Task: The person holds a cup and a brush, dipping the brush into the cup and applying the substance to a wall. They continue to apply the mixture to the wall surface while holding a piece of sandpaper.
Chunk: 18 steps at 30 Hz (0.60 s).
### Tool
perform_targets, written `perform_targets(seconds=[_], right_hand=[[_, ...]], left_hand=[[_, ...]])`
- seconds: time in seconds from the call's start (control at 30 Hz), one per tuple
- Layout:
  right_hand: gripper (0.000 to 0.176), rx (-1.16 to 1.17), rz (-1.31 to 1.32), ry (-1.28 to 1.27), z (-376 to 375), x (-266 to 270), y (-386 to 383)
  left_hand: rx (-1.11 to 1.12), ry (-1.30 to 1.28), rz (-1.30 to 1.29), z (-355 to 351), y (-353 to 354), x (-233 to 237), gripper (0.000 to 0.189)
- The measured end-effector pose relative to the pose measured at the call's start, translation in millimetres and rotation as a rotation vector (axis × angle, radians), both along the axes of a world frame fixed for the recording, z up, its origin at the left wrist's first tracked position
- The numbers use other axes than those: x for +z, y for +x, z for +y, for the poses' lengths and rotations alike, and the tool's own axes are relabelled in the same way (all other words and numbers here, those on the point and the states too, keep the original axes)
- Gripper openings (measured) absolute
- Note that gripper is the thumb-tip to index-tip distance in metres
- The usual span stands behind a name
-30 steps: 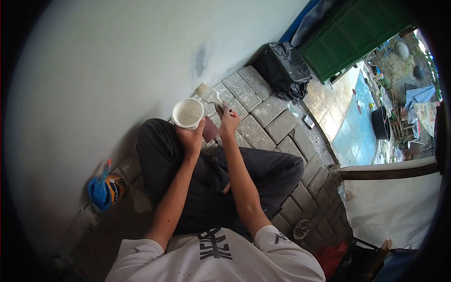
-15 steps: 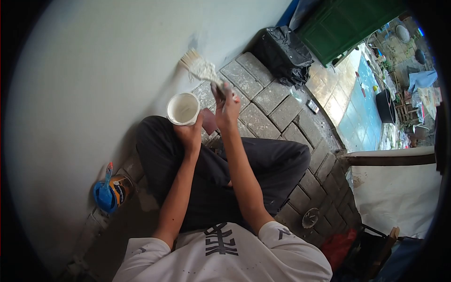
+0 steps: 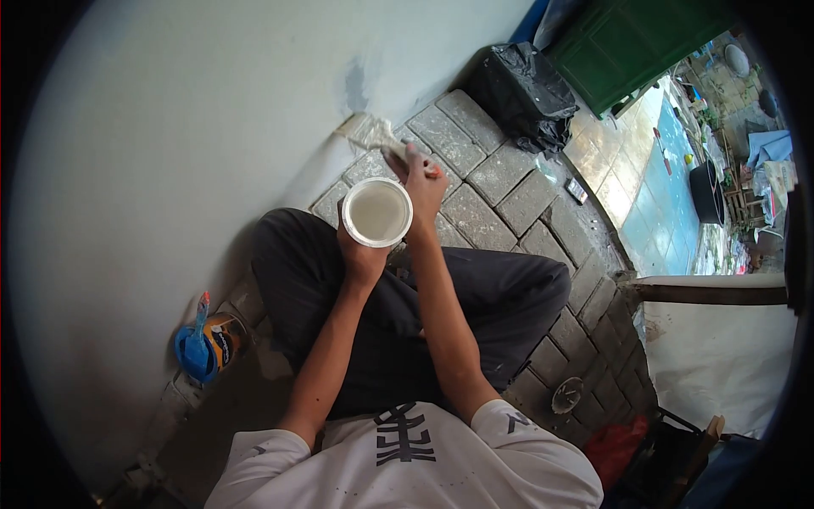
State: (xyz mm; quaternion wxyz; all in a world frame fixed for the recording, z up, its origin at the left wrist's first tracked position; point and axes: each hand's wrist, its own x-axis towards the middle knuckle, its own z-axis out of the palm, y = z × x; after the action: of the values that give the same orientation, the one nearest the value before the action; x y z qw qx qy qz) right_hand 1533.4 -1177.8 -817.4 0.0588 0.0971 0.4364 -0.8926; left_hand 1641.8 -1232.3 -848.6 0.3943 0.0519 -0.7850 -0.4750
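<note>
My left hand (image 3: 365,253) is closed around a white plastic cup (image 3: 377,212) with pale paint inside, held above my crossed legs. Just beyond it, my right hand (image 3: 422,182) grips the handle of a paintbrush (image 3: 373,133) whose bristles are coated in white. The bristle tips touch or nearly touch the white wall (image 3: 212,127) near its foot. A grey patch (image 3: 356,83) shows on the wall just above the brush. Part of the brush handle is hidden by my fingers.
A paint can (image 3: 222,339) with a blue-smeared brush (image 3: 202,312) stands at the wall on my left. Grey paving bricks (image 3: 475,216) cover the ground. A black plastic-wrapped bin (image 3: 521,93) sits ahead by a green panel (image 3: 632,47). A small clear dish (image 3: 567,394) lies at right.
The cup has moved right and nearer the right hand, covering the dark red piece seen earlier. The brush has shifted slightly down and right, uncovering the wall's grey patch.
</note>
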Motion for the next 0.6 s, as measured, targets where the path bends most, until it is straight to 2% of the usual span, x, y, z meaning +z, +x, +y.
perform_targets(seconds=[0.07,0.13,0.2,0.27,0.33,0.37,0.4,0.47,0.53,0.57,0.6], right_hand=[[0.029,0.034,0.159,0.017,7,15,-2],[0.024,0.023,0.143,-0.043,13,-12,-10],[0.023,-0.001,0.053,-0.167,22,-51,-14],[0.021,0.025,-0.027,-0.079,22,-97,-16],[0.019,0.001,-0.144,0.166,15,-102,-14],[0.018,-0.009,-0.135,0.033,16,-103,-17],[0.018,-0.001,-0.140,0.034,12,-77,-18],[0.020,0.002,0.054,0.038,6,-14,-21],[0.022,0.000,0.153,-0.021,4,45,-27],[0.022,-0.004,0.150,-0.016,8,71,-27],[0.023,-0.004,0.238,-0.066,13,96,-27]], left_hand=[[-0.009,0.037,0.004,1,4,5,0.058],[0.067,-0.034,0.055,1,3,5,0.056],[0.048,0.006,0.039,0,3,2,0.054],[0.033,0.040,0.017,0,3,-2,0.053],[0.069,0.034,0.014,-1,2,-3,0.049],[0.074,0.032,0.010,-1,1,-5,0.049],[0.100,0.038,0.030,0,0,-1,0.049],[0.130,0.051,0.036,1,2,5,0.049],[0.040,0.133,-0.005,2,2,12,0.061],[0.036,0.137,-0.008,3,2,11,0.061],[0.007,0.254,-0.046,4,2,10,0.060]])
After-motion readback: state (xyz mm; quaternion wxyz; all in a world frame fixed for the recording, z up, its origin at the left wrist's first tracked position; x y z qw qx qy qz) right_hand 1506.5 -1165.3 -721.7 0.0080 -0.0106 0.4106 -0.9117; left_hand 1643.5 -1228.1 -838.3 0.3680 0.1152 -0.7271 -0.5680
